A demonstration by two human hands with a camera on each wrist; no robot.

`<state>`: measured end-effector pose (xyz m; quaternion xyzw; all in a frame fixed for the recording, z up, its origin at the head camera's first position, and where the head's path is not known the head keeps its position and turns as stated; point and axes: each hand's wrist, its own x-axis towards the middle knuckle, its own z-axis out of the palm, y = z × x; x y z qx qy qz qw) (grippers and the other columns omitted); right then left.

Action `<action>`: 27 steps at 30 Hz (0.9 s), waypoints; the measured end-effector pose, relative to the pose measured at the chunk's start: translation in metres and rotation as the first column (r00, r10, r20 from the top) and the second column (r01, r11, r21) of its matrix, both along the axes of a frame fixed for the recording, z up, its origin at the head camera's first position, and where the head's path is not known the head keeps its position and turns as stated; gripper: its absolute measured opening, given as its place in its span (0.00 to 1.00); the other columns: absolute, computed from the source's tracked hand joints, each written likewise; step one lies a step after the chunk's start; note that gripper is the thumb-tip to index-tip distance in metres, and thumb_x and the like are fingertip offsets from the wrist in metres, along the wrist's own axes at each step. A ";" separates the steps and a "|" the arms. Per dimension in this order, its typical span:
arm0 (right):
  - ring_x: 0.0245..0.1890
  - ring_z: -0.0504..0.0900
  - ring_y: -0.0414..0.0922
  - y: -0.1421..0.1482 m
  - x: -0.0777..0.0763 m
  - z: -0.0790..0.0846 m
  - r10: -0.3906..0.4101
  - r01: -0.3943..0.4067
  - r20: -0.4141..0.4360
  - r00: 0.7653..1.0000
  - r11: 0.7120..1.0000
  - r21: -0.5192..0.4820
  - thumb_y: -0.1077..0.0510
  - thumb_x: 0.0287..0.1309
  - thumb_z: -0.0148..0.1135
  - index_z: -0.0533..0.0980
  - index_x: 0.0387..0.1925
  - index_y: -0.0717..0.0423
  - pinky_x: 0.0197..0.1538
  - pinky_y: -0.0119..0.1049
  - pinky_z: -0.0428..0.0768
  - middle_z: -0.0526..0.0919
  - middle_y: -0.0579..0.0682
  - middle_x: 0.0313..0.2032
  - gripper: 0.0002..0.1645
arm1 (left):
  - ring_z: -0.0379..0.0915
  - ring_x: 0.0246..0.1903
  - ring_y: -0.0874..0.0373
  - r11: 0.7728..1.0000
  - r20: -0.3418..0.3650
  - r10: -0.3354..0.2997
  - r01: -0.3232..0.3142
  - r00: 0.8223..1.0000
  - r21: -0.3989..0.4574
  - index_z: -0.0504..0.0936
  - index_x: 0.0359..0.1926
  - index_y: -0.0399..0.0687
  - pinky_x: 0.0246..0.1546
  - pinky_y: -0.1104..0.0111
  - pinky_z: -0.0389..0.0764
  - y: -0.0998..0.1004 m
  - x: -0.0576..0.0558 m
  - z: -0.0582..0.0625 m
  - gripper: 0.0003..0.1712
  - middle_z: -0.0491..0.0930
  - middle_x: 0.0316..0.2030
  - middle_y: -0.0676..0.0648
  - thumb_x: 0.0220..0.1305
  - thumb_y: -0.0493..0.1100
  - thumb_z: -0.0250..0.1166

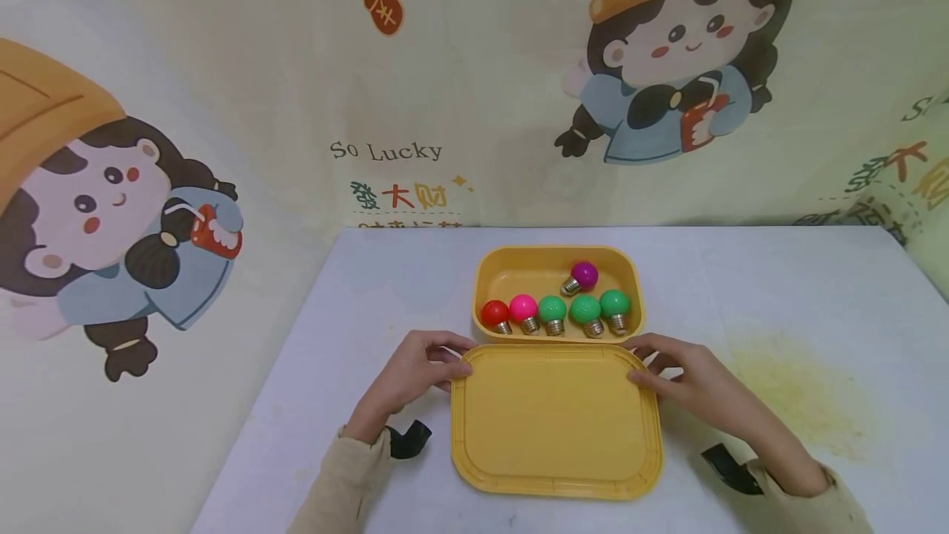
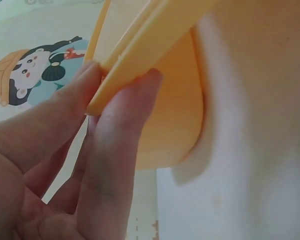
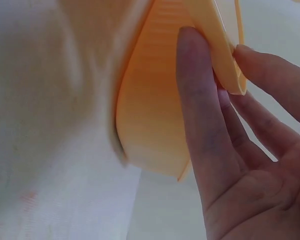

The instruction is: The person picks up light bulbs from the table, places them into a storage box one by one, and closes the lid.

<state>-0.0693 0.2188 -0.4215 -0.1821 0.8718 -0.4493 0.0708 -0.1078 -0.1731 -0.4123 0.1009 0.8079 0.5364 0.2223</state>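
A flat yellow lid (image 1: pixel 556 420) with rounded corners is held by both hands. My left hand (image 1: pixel 423 369) pinches its far left corner between thumb and fingers. At the far right corner, my right hand (image 1: pixel 684 373) pinches the rim the same way. Just beyond the lid stands a yellow box (image 1: pixel 515 272) with no cover on it. Inside lie small toy light bulbs: a red one (image 1: pixel 495 314), a pink one (image 1: pixel 523 309), three green ones (image 1: pixel 552 310) and a purple one (image 1: pixel 585 275). Both wrist views show the lid's edge above the box wall (image 2: pixel 177 120).
The white table (image 1: pixel 385 287) carries a yellowish stain (image 1: pixel 801 394) on the right. A cloth backdrop (image 1: pixel 489 89) with cartoon figures and lettering hangs behind the table and at its left side. Black straps (image 1: pixel 410 440) sit at both wrists.
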 end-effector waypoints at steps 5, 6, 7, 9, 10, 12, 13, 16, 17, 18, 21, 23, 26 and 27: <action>0.33 0.82 0.33 0.000 0.000 0.002 0.006 -0.008 -0.054 0.998 0.999 -0.031 0.59 0.60 0.68 0.76 0.56 0.60 0.29 0.31 0.84 0.84 0.52 0.43 0.23 | 0.82 0.37 0.53 1.000 -0.029 0.028 -0.028 0.999 -0.008 0.85 0.51 0.45 0.33 0.58 0.87 0.000 -0.002 0.008 0.19 0.85 0.44 0.44 0.58 0.41 0.74; 0.33 0.82 0.33 0.000 -0.001 0.003 0.008 -0.010 -0.050 0.999 0.999 -0.044 0.60 0.60 0.68 0.76 0.56 0.60 0.29 0.31 0.84 0.84 0.52 0.42 0.23 | 0.82 0.38 0.53 0.999 -0.034 0.031 -0.031 0.999 -0.011 0.85 0.51 0.45 0.33 0.58 0.87 -0.001 -0.002 0.009 0.19 0.85 0.44 0.44 0.58 0.42 0.74; 0.33 0.82 0.33 0.000 -0.001 0.004 0.011 -0.013 -0.044 0.999 0.998 -0.058 0.61 0.60 0.68 0.76 0.56 0.60 0.28 0.31 0.84 0.84 0.52 0.42 0.23 | 0.82 0.38 0.53 0.999 -0.035 0.036 -0.036 0.999 -0.009 0.85 0.51 0.45 0.34 0.59 0.87 -0.001 -0.003 0.010 0.19 0.85 0.45 0.45 0.57 0.42 0.74; 0.34 0.82 0.34 0.000 -0.002 0.006 0.012 -0.013 -0.022 1.000 0.996 -0.092 0.62 0.60 0.68 0.76 0.56 0.61 0.28 0.31 0.85 0.83 0.54 0.42 0.23 | 0.82 0.39 0.53 0.999 -0.037 0.051 -0.051 0.998 -0.003 0.85 0.52 0.46 0.35 0.60 0.87 -0.002 -0.005 0.012 0.20 0.84 0.46 0.45 0.57 0.42 0.74; 0.34 0.82 0.35 0.000 -0.003 0.007 0.011 -0.012 -0.006 1.000 0.994 -0.112 0.62 0.60 0.67 0.76 0.56 0.62 0.28 0.32 0.85 0.83 0.54 0.42 0.23 | 0.81 0.40 0.53 0.998 -0.037 0.062 -0.062 0.997 0.002 0.85 0.52 0.46 0.35 0.61 0.87 -0.002 -0.006 0.012 0.20 0.84 0.46 0.45 0.57 0.42 0.74; 0.34 0.83 0.36 0.000 -0.004 0.009 0.014 -0.012 0.012 1.000 0.988 -0.151 0.63 0.60 0.67 0.76 0.56 0.63 0.28 0.33 0.85 0.82 0.56 0.42 0.22 | 0.81 0.40 0.53 0.997 -0.042 0.080 -0.079 0.996 0.018 0.84 0.53 0.45 0.36 0.62 0.87 -0.002 -0.007 0.013 0.21 0.83 0.46 0.44 0.58 0.42 0.74; 0.35 0.83 0.36 0.001 -0.004 0.010 0.016 -0.013 0.014 1.000 0.987 -0.162 0.63 0.60 0.67 0.76 0.56 0.63 0.28 0.33 0.86 0.82 0.56 0.42 0.22 | 0.81 0.41 0.53 0.996 -0.045 0.088 -0.087 0.995 0.026 0.84 0.53 0.45 0.36 0.62 0.87 -0.002 -0.008 0.013 0.22 0.83 0.46 0.44 0.58 0.42 0.74; 0.35 0.83 0.37 0.002 -0.006 0.012 0.007 -0.005 0.011 1.000 0.983 -0.185 0.64 0.60 0.67 0.77 0.55 0.61 0.28 0.36 0.86 0.83 0.57 0.42 0.21 | 0.82 0.41 0.53 0.994 -0.059 0.102 -0.100 0.993 0.044 0.83 0.54 0.45 0.38 0.63 0.87 -0.002 -0.009 0.013 0.22 0.82 0.46 0.43 0.58 0.41 0.74; 0.35 0.83 0.37 0.002 -0.006 0.012 0.008 -0.006 0.006 1.000 0.982 -0.190 0.64 0.60 0.67 0.77 0.55 0.61 0.28 0.36 0.86 0.83 0.56 0.42 0.21 | 0.82 0.41 0.52 0.994 -0.064 0.104 -0.101 0.992 0.047 0.83 0.54 0.44 0.38 0.63 0.87 -0.002 -0.009 0.013 0.22 0.82 0.46 0.43 0.58 0.41 0.74; 0.36 0.83 0.37 0.002 -0.007 0.012 0.008 -0.008 0.002 1.000 0.981 -0.192 0.64 0.60 0.67 0.77 0.55 0.60 0.28 0.36 0.86 0.83 0.56 0.42 0.21 | 0.81 0.41 0.53 0.993 -0.067 0.107 -0.104 0.992 0.047 0.83 0.54 0.44 0.39 0.64 0.87 -0.002 -0.009 0.013 0.23 0.82 0.46 0.43 0.57 0.42 0.74; 0.36 0.84 0.38 0.004 -0.008 0.013 0.012 -0.014 -0.010 1.000 0.978 -0.208 0.65 0.60 0.67 0.77 0.55 0.60 0.28 0.37 0.86 0.83 0.54 0.43 0.21 | 0.81 0.42 0.53 0.993 -0.068 0.109 -0.105 0.992 0.051 0.83 0.54 0.44 0.41 0.64 0.86 -0.002 -0.009 0.012 0.23 0.82 0.46 0.43 0.57 0.43 0.74; 0.37 0.84 0.38 0.005 -0.009 0.013 0.014 -0.018 -0.019 1.000 0.977 -0.211 0.65 0.61 0.66 0.77 0.56 0.60 0.28 0.37 0.86 0.83 0.53 0.43 0.21 | 0.81 0.42 0.53 0.994 -0.055 0.103 -0.100 0.993 0.054 0.82 0.55 0.44 0.41 0.63 0.86 -0.003 -0.010 0.010 0.24 0.83 0.46 0.44 0.57 0.43 0.74; 0.37 0.84 0.37 0.006 -0.010 0.014 0.006 -0.013 -0.033 0.999 0.978 -0.206 0.65 0.61 0.66 0.77 0.56 0.59 0.28 0.37 0.86 0.84 0.51 0.42 0.21 | 0.81 0.41 0.53 0.994 -0.028 0.086 -0.084 0.996 0.065 0.81 0.57 0.42 0.40 0.61 0.87 -0.002 -0.011 0.007 0.26 0.83 0.47 0.43 0.58 0.43 0.74; 0.37 0.84 0.37 0.006 -0.011 0.015 0.002 -0.010 -0.040 0.999 0.979 -0.203 0.65 0.61 0.66 0.77 0.56 0.59 0.28 0.37 0.86 0.84 0.51 0.42 0.21 | 0.81 0.40 0.53 0.994 -0.022 0.081 -0.080 0.996 0.071 0.80 0.57 0.41 0.40 0.61 0.87 -0.002 -0.011 0.006 0.26 0.83 0.47 0.42 0.58 0.42 0.74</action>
